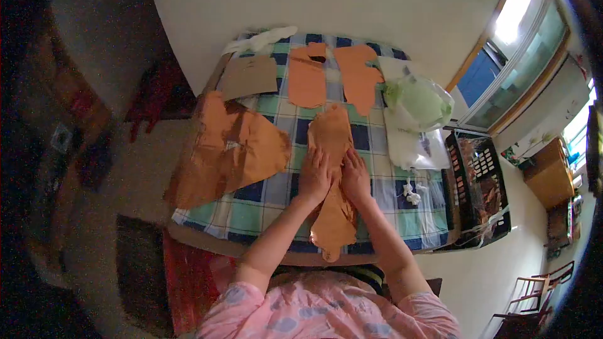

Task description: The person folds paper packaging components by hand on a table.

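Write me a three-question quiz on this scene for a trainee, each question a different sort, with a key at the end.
1. Multiple choice: What pattern does the cloth have?
A. Polka dots
B. Checks
C. Plain, no pattern

2. True or false: The left hand and the right hand are both touching brown material.

3. Fill in the blank: The black crate is at the person's ____ side.

Key: 1. B; 2. True; 3. right
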